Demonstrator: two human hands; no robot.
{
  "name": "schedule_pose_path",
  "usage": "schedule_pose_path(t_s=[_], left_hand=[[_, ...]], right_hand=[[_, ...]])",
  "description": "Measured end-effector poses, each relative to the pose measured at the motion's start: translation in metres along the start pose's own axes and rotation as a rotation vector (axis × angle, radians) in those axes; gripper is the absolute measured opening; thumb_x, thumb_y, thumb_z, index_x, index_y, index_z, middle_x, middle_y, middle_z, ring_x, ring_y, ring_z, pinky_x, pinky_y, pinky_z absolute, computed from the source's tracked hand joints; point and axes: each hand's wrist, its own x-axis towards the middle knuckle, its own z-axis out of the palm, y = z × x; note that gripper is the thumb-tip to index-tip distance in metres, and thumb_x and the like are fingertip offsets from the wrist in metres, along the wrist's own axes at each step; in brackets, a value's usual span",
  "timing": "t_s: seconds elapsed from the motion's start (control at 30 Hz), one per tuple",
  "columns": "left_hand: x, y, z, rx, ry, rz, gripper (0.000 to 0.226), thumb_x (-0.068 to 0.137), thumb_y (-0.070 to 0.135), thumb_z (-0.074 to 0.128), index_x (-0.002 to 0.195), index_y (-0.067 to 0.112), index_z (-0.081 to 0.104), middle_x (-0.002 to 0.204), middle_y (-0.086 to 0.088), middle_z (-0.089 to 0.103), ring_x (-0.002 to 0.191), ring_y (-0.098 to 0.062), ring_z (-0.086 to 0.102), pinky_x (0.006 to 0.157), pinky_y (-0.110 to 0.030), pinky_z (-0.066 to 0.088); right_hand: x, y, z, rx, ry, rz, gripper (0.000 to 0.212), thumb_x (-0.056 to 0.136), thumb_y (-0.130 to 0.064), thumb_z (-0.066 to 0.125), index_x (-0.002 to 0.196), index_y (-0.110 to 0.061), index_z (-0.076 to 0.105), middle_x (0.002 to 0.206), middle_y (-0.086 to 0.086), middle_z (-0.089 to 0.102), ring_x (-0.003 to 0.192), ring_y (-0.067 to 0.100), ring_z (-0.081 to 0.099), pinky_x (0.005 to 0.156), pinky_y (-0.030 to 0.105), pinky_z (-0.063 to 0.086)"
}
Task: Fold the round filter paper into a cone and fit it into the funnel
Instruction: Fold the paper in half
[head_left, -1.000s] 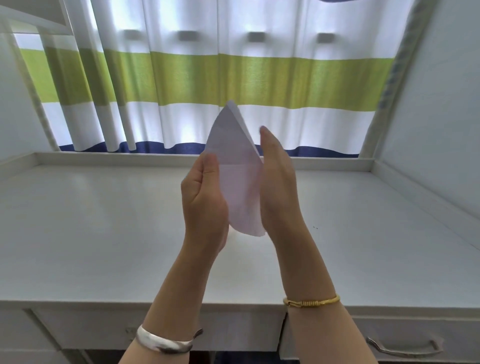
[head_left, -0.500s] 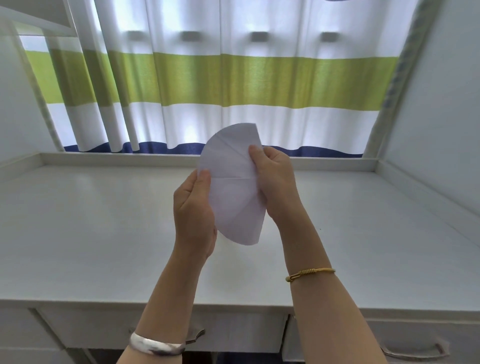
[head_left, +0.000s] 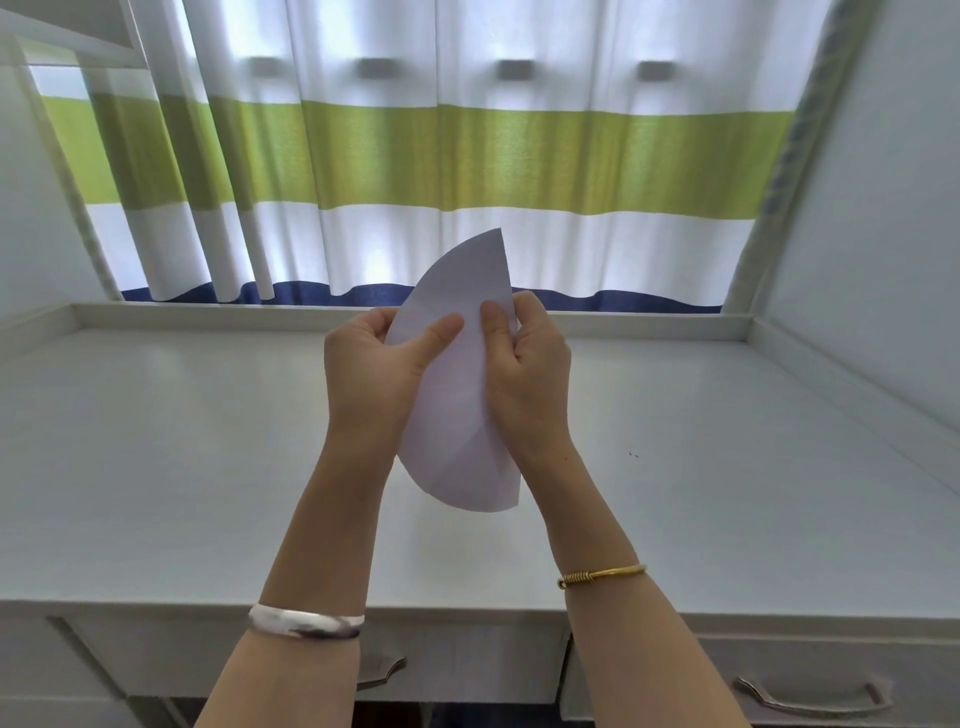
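The white filter paper (head_left: 457, 415) is folded in half into a semicircle and held upright above the desk, straight edge on the right, curved edge on the left. My left hand (head_left: 374, 374) pinches it from the left with the thumb laid across its front. My right hand (head_left: 530, 379) grips the straight folded edge, thumb on the front and fingers behind. Faint crease lines cross the lower part of the paper. No funnel is in view.
A white desk (head_left: 182, 467) with raised ledges at the back and sides spreads below the hands. Two drawers with handles (head_left: 810, 699) sit under its front edge. A striped curtain (head_left: 467, 156) hangs behind, and a wall stands at the right.
The paper has gone from a narrow edge-on shape to a flat semicircle facing me. Both thumbs have come onto its front, and the hands have closed in on it.
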Motion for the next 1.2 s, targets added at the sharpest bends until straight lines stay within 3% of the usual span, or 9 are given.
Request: schedule_pose_path(t_s=[0.3,0.4,0.6,0.67,0.73,0.83,0.93,1.07,1.2], left_hand=[[0.005,-0.001,0.005,-0.073,0.018,0.041,0.012,0.068,0.025,0.078,0.066,0.024,0.066,0.058,0.015,0.068,0.054,-0.002,0.062,0.055,-0.019,0.054],[0.004,-0.003,0.005,-0.096,-0.034,0.050,0.010,0.068,0.022,0.077,0.068,0.024,0.068,0.060,0.016,0.069,0.057,-0.005,0.064,0.056,-0.019,0.054],[0.000,-0.005,0.007,-0.077,-0.019,0.049,0.009,0.073,0.026,0.073,0.067,0.027,0.066,0.066,0.010,0.068,0.058,-0.006,0.064,0.054,-0.016,0.052],[-0.001,-0.006,0.007,-0.078,-0.001,0.042,0.013,0.078,0.027,0.068,0.067,0.020,0.067,0.067,0.002,0.068,0.059,-0.010,0.062,0.055,-0.019,0.052],[-0.003,-0.010,0.005,-0.070,0.006,0.055,0.031,0.083,0.029,0.063,0.071,0.001,0.066,0.067,-0.010,0.062,0.059,-0.018,0.054,0.055,-0.027,0.046],[-0.005,-0.015,0.003,-0.078,-0.008,0.085,0.045,0.086,0.027,0.059,0.071,-0.014,0.054,0.064,-0.014,0.049,0.057,-0.019,0.040,0.053,-0.027,0.034],[-0.008,-0.018,0.001,-0.061,0.014,0.137,0.045,0.088,0.024,0.058,0.067,-0.015,0.049,0.060,-0.011,0.042,0.054,-0.016,0.033,0.048,-0.023,0.030],[-0.007,-0.021,0.002,-0.072,0.086,0.170,0.045,0.088,0.025,0.057,0.065,-0.013,0.049,0.059,-0.011,0.042,0.053,-0.016,0.033,0.048,-0.024,0.030],[-0.003,-0.023,0.002,-0.077,0.136,0.179,0.045,0.088,0.027,0.057,0.058,-0.006,0.047,0.053,-0.007,0.040,0.050,-0.013,0.032,0.045,-0.022,0.030]], right_hand=[[0.001,0.001,-0.004,0.055,-0.015,0.024,0.033,0.091,-0.023,0.048,0.066,-0.002,0.043,0.056,0.003,0.041,0.053,0.014,0.036,0.052,0.031,0.032],[0.014,0.000,-0.010,0.093,-0.037,0.130,0.039,0.089,-0.026,0.052,0.054,-0.016,0.039,0.046,-0.010,0.039,0.047,0.009,0.034,0.049,0.026,0.030],[0.028,-0.005,-0.008,0.074,-0.027,0.075,0.035,0.093,-0.022,0.047,0.060,-0.013,0.038,0.051,-0.005,0.030,0.050,0.010,0.027,0.050,0.025,0.026],[0.027,-0.006,-0.008,0.066,0.000,0.055,0.034,0.093,-0.022,0.045,0.061,-0.012,0.040,0.050,-0.006,0.029,0.048,0.008,0.025,0.048,0.021,0.024],[0.028,-0.007,-0.008,0.092,0.037,0.060,0.033,0.093,-0.022,0.045,0.063,-0.009,0.043,0.049,-0.006,0.026,0.046,0.008,0.023,0.046,0.020,0.022],[0.033,-0.009,-0.010,0.098,0.078,0.050,0.032,0.093,-0.021,0.045,0.064,-0.009,0.043,0.050,-0.005,0.023,0.046,0.008,0.020,0.045,0.020,0.019],[0.035,-0.008,-0.010,0.054,0.050,0.072,0.032,0.093,-0.024,0.045,0.066,-0.007,0.047,0.048,-0.006,0.027,0.044,0.008,0.023,0.047,0.022,0.023],[0.028,-0.002,-0.010,0.038,-0.039,0.171,0.027,0.092,-0.033,0.045,0.070,-0.019,0.052,0.057,-0.011,0.047,0.054,0.005,0.043,0.057,0.023,0.036],[0.013,0.005,-0.008,0.014,-0.107,0.166,0.032,0.091,-0.032,0.046,0.069,-0.011,0.052,0.060,-0.004,0.050,0.059,0.013,0.046,0.058,0.030,0.038]])
